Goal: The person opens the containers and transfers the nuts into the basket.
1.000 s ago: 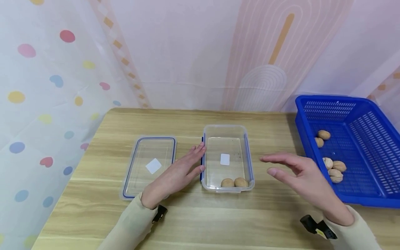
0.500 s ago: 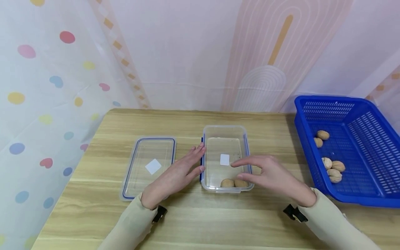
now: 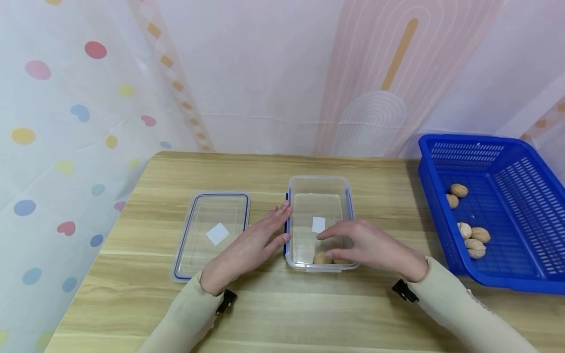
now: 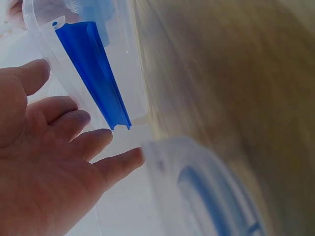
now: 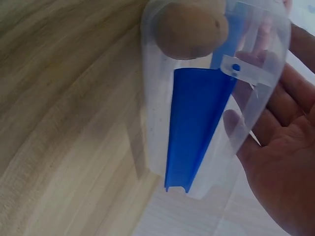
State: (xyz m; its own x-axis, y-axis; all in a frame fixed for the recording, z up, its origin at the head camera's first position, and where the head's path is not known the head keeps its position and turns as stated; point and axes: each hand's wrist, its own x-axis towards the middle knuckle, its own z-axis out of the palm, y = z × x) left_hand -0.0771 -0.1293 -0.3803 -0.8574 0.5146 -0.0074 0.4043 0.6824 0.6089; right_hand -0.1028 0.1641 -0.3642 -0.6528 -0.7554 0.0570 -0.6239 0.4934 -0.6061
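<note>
A clear plastic container (image 3: 320, 196) with blue side clasps stands mid-table. A walnut (image 3: 321, 258) lies at its near end, and my right thumb hides whatever is beside it. My left hand (image 3: 265, 233) lies flat, fingers straight, against the container's left wall. My right hand (image 3: 359, 242) reaches over the right wall, fingers relaxed, holding nothing. In the left wrist view, the left hand (image 4: 49, 162) has its fingers close to the blue clasp (image 4: 93, 73). In the right wrist view, the open palm of my right hand (image 5: 280, 147) faces the other clasp (image 5: 197, 123), with a walnut (image 5: 189, 27) inside.
The container's clear lid (image 3: 212, 233) with a blue seal lies flat to the left, also seen as the lid (image 4: 206, 187) in the left wrist view. A blue slotted basket (image 3: 441, 215) at the right edge holds several walnuts (image 3: 474, 242). Patterned curtains hang behind the wooden table (image 3: 282, 304).
My right hand has moved left from beside the blue basket to the container's right side. The left hand and the container have stayed where they were.
</note>
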